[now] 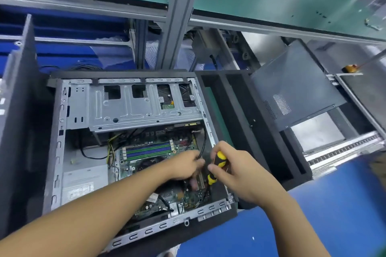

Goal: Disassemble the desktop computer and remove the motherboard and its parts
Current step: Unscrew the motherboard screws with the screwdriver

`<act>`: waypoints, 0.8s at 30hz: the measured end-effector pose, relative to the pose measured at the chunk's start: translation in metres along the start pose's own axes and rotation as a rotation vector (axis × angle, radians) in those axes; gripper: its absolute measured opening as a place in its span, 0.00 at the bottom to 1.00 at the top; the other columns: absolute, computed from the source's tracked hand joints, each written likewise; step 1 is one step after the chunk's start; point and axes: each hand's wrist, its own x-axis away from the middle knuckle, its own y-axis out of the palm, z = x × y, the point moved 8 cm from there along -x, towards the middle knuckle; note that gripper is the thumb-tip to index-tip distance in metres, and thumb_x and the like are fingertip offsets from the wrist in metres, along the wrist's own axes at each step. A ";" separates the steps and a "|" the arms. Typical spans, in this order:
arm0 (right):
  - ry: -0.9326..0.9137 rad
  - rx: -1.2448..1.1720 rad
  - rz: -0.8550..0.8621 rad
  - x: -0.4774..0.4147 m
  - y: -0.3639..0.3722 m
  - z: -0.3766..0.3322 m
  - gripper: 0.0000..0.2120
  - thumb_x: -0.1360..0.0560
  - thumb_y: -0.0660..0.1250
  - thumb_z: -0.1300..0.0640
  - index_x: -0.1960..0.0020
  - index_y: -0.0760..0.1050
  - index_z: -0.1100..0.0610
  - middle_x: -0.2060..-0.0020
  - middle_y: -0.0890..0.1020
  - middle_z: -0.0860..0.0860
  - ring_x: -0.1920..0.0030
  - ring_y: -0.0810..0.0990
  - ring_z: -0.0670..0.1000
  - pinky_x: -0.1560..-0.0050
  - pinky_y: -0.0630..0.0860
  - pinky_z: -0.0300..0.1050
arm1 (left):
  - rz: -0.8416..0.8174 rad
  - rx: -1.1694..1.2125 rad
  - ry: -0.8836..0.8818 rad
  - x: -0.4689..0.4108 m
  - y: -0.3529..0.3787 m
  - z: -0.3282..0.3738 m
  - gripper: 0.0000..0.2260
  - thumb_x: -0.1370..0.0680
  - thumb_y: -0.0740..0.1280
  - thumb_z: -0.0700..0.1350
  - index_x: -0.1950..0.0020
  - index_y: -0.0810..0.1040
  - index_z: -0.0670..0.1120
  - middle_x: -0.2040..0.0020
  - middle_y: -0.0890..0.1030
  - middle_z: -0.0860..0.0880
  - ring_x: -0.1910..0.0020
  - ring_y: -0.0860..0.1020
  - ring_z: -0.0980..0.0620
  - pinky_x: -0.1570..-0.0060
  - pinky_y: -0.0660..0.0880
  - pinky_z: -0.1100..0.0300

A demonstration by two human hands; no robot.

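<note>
Case: the computer case [59, 152] is being shown lying on its side, open face up, resting on a black foam tray [250, 127] over the blue bench [334, 215].
Motherboard: the motherboard [144, 165] is being seen seated on the floor of the case, in the near-right part, just below the drive cage [135, 108]. Blue and green memory slots [148, 150] are being shown running across it.
Left hand: the left hand [183, 166] is being held down inside the case, over the board's right edge. Its fingers are being bent downward right by a black cable [202, 144] that is hanging along the case's right wall. The spot is being blurred, so whether anything is being pinched cannot be told.
Right hand: the right hand [236, 165] is being held just beside the left one, at the case's right wall, with its fingers being wrapped round the screwdriver [219, 161].
Screwdriver: the yellow-and-black handle is being gripped and angled down and to the left toward the board. The tip is being hidden among the fingers.
Power supply: a grey power supply [83, 179] is being seen in the near-left corner of the case, with yellow wires [109, 148] between it and the board.
Side panel: a grey perforated side panel [296, 85] is being seen propped at a tilt on the right, apart from the case.
</note>
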 end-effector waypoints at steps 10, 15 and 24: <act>0.106 0.383 -0.163 -0.021 0.039 0.006 0.07 0.20 0.66 0.51 0.47 0.70 0.52 0.56 0.78 0.53 0.59 0.79 0.56 0.59 0.77 0.50 | 0.461 -0.930 0.029 0.030 -0.074 0.006 0.20 0.16 0.47 0.60 0.36 0.67 0.49 0.46 0.80 0.48 0.47 0.79 0.43 0.54 0.70 0.50; 0.135 0.523 -0.307 -0.023 0.066 0.015 0.06 0.20 0.63 0.59 0.46 0.76 0.58 0.51 0.79 0.57 0.53 0.80 0.59 0.55 0.79 0.50 | 0.378 -0.944 -0.105 0.028 -0.059 -0.014 0.25 0.19 0.56 0.61 0.29 0.69 0.46 0.34 0.73 0.45 0.35 0.70 0.43 0.37 0.65 0.47; 0.103 0.534 -0.301 -0.022 0.067 0.017 0.06 0.21 0.65 0.57 0.45 0.77 0.57 0.51 0.80 0.56 0.54 0.80 0.58 0.59 0.75 0.48 | 0.545 -0.825 -0.053 0.054 -0.048 0.019 0.34 0.23 0.65 0.54 0.23 0.57 0.41 0.33 0.69 0.45 0.35 0.69 0.45 0.36 0.67 0.51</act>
